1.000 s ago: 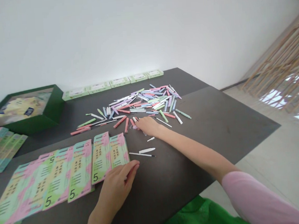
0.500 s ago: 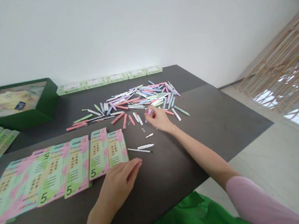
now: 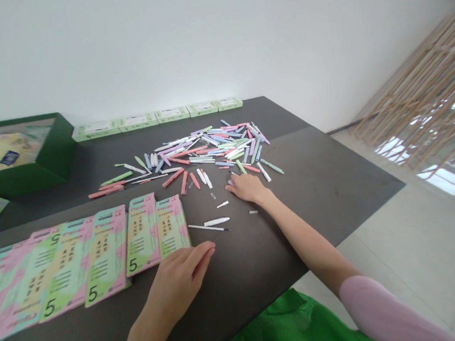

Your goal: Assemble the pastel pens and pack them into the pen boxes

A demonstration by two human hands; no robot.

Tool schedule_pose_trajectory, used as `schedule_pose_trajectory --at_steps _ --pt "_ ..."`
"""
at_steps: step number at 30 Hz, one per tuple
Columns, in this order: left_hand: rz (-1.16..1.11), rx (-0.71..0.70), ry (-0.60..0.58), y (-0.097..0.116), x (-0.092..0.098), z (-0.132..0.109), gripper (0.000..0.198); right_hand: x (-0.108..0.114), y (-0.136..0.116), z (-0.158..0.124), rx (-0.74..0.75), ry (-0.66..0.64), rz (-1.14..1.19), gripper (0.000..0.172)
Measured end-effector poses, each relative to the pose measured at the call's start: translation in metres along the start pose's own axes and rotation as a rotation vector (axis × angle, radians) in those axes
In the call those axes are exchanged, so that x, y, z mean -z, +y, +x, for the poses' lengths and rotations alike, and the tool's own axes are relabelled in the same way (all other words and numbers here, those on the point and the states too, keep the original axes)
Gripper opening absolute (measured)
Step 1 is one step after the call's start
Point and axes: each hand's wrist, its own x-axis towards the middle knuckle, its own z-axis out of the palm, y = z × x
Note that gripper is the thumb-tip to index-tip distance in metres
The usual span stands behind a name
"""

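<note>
My right hand [image 3: 248, 188] is lowered to the dark table at the near edge of a pile of pastel pens [image 3: 210, 145]. Its fingers are closed on a small purple pen part [image 3: 230, 182], mostly covered by the fingertips. Just below the wrist lies a small clear cap [image 3: 253, 211]. My left hand [image 3: 182, 274] rests near the table's front, fingers pressed together, with nothing showing in them. Beyond its fingertips are a white pen barrel [image 3: 217, 221] and a thin pen refill [image 3: 208, 227]. A small white piece [image 3: 223, 204] lies farther back.
Pastel printed pen packs [image 3: 108, 253] overlap on the left, close to my left hand. A green box [image 3: 49, 158] with plastic bags stands at the back left. Several flat green boxes [image 3: 137, 122] line the wall. The table's right edge borders the floor.
My right hand has come down from just above the table to its surface, with its palm turned downward. A small clear cap now shows beside its wrist. My left hand stays in place.
</note>
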Motion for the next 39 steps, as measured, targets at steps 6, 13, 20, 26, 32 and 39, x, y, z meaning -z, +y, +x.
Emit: schedule_pose_trajectory --at_steps 6,13,20,26,32,39 --pt "0.042 0.001 -0.007 -0.004 -0.002 0.001 0.03 0.005 -0.013 -0.013 -0.048 0.144 -0.043 0.051" --pt "0.039 -0.005 -0.015 -0.003 0.001 0.001 0.029 0.005 0.024 -0.129 0.212 0.104 -0.076 0.06" --pt "0.042 -0.079 -0.06 0.005 -0.003 0.0 0.032 -0.013 0.023 -0.134 0.282 -0.149 -0.212 0.049" --pt "0.082 -0.002 -0.15 -0.004 -0.014 -0.003 0.039 -0.003 0.011 -0.091 0.352 -0.168 -0.224 0.054" --pt "0.098 0.045 -0.203 -0.009 -0.015 -0.002 0.036 -0.013 0.01 -0.077 0.261 -0.075 -0.184 0.054" --pt "0.108 0.05 -0.29 -0.003 -0.014 -0.003 0.031 -0.032 0.012 -0.116 0.196 0.059 -0.079 0.055"
